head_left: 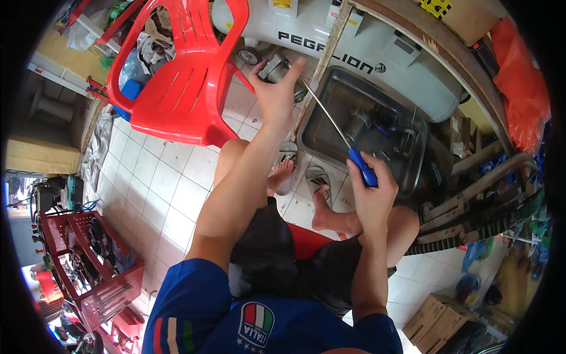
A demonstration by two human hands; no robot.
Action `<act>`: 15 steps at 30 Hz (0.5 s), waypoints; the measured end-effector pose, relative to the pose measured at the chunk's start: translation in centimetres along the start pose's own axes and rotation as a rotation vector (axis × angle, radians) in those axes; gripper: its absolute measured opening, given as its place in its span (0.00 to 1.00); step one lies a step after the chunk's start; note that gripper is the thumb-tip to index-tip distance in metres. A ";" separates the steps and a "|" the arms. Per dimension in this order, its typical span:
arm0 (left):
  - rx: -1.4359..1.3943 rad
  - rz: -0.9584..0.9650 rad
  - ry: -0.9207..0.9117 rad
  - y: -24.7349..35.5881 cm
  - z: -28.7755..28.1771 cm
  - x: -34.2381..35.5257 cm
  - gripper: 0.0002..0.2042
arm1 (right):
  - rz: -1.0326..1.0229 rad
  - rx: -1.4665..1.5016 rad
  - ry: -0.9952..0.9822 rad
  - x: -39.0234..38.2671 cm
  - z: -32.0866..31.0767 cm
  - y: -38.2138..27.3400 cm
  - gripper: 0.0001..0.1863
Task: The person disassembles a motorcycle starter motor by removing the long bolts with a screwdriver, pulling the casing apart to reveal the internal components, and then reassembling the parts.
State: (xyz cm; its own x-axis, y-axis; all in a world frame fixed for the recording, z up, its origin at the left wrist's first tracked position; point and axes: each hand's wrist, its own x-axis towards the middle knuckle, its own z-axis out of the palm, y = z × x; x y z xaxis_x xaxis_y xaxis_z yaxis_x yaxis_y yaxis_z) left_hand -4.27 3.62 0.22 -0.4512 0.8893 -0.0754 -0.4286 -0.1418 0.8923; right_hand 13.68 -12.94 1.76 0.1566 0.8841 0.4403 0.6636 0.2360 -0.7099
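My left hand (pixel 276 99) is raised beyond my knees, its fingers wrapped round a cylindrical metal part (pixel 275 69). My right hand (pixel 376 192) grips the blue handle of a long screwdriver (pixel 336 128). The shaft slants up and left, with its tip at or close to the metal part; whether they touch I cannot tell. Below and right of the part, a dark metal tray (pixel 330 154) on the floor holds a round metal piece (pixel 357 125) and several smaller parts.
A red plastic chair (pixel 171 103) stands ahead to the left. Behind the tray lies a large white tank (pixel 377 50). A red tool cart (pixel 112 304) is at the left, a cardboard box (pixel 433 323) at lower right. A ribbed dark strip (pixel 466 235) runs beside my right knee.
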 end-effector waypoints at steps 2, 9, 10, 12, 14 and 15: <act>0.039 0.016 -0.017 -0.5 -0.1 0.2 0.45 | 0.145 0.158 -0.032 -0.2 0.0 0.3 0.16; 0.020 0.027 -0.032 -2.2 0.2 1.2 0.45 | 0.885 1.212 -0.100 0.4 -1.4 1.4 0.24; 0.007 0.030 -0.034 -2.2 0.6 1.0 0.44 | 0.991 1.344 -0.021 0.7 -1.4 1.2 0.25; -0.014 0.040 -0.049 -2.3 1.1 0.5 0.42 | 1.040 1.207 -0.178 0.6 -1.7 1.9 0.27; -0.026 0.053 -0.075 -2.3 1.5 0.0 0.40 | 1.085 1.068 -0.329 0.1 -2.0 3.0 0.30; -0.013 0.087 -0.082 -2.4 1.8 -0.1 0.38 | 1.043 1.109 -0.415 -0.1 -2.4 3.5 0.33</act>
State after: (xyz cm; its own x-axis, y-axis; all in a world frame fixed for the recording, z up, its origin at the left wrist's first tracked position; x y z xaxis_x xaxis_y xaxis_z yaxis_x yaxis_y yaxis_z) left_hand -1.77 4.71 -1.13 -0.4218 0.9058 0.0394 -0.4009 -0.2253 0.8880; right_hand 17.70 -13.14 0.55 -0.1424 0.8405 -0.5228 -0.4769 -0.5211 -0.7079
